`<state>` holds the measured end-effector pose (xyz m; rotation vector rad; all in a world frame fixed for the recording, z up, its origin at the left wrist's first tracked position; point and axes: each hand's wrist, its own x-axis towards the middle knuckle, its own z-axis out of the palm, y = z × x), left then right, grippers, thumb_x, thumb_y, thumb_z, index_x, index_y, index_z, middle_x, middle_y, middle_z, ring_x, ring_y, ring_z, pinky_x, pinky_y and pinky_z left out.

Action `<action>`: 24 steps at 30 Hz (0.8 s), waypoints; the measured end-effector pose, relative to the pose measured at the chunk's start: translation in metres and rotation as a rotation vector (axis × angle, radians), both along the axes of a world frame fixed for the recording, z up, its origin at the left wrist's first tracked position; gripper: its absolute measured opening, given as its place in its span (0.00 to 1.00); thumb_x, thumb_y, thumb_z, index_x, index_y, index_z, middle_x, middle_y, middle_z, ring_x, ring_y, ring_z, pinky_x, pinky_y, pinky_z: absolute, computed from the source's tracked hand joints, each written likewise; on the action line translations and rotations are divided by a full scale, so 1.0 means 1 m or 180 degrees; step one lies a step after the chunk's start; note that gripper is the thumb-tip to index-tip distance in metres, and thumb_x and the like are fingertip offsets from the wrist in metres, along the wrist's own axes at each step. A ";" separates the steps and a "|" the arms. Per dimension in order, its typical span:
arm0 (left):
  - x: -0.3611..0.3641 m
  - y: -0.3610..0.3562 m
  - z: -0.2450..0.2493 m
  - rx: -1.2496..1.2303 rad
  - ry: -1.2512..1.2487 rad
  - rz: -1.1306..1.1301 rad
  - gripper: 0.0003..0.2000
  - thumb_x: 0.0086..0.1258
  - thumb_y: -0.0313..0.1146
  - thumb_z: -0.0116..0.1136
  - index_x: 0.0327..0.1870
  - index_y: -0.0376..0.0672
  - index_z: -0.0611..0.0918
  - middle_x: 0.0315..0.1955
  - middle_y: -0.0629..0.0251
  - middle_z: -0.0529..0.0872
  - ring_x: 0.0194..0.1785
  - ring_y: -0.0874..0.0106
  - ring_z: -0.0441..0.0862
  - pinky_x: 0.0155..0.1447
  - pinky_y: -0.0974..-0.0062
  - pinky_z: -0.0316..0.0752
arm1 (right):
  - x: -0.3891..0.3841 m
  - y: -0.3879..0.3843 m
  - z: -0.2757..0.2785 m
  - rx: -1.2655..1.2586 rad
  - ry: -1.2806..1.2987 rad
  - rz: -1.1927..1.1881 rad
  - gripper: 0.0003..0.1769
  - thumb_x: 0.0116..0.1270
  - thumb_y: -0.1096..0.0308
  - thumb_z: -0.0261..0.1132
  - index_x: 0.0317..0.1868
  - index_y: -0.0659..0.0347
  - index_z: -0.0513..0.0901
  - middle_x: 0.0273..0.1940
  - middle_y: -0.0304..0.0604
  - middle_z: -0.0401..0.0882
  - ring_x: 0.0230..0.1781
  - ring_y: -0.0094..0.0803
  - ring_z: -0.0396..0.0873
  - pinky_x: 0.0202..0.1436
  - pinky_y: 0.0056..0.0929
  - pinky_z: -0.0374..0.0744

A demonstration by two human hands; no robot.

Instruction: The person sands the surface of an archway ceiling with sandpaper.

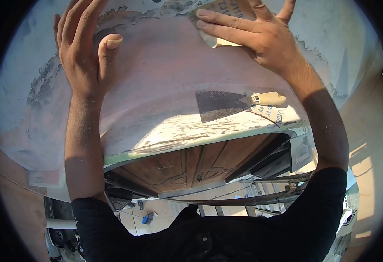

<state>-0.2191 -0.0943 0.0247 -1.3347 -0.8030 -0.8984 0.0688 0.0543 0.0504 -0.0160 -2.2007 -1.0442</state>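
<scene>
My right hand (265,37) lies on a sheet of sandpaper (233,8) with printed letters on its back. Two of its fingers stretch left and press the sheet against the pinkish, patched plaster surface (156,56). My left hand (80,52) is raised at the upper left, fingers apart and thumb out, with nothing in it. Below the hands, a putty knife (224,105) with a dark wide blade and a pale wooden handle rests on the ledge. A torn piece of sandpaper (268,114) lies partly under its handle.
Flaking paint (43,83) shows on the left of the surface. Under the ledge is a carved wooden door (200,166). Far below are a ladder (265,192), a metal rail (252,201) and a blue brush (149,218) on the tiled floor.
</scene>
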 end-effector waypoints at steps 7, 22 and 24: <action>0.002 -0.017 -0.005 -0.0147 -0.0192 0.1070 0.44 0.78 0.72 0.32 0.66 0.37 0.81 0.65 0.46 0.79 0.75 0.48 0.70 0.79 0.45 0.59 | -0.012 -0.008 -0.009 -0.0106 0.0010 -0.0201 0.17 0.72 0.51 0.65 0.59 0.31 0.89 0.66 0.18 0.84 0.88 0.42 0.40 0.70 0.85 0.13; -0.003 -0.019 0.000 0.0530 0.0202 0.1072 0.41 0.81 0.67 0.31 0.67 0.35 0.79 0.66 0.44 0.78 0.75 0.48 0.70 0.78 0.45 0.61 | 0.008 0.018 -0.013 0.0408 0.0185 -0.0315 0.17 0.78 0.51 0.57 0.60 0.31 0.88 0.68 0.16 0.81 0.89 0.40 0.35 0.71 0.84 0.12; 0.004 -0.011 0.004 0.0619 -0.0128 0.0660 0.36 0.83 0.63 0.37 0.65 0.37 0.81 0.65 0.47 0.80 0.75 0.50 0.71 0.77 0.48 0.62 | 0.016 0.031 -0.019 0.0513 0.0206 -0.0197 0.16 0.78 0.51 0.57 0.59 0.30 0.88 0.68 0.15 0.81 0.88 0.41 0.36 0.71 0.84 0.12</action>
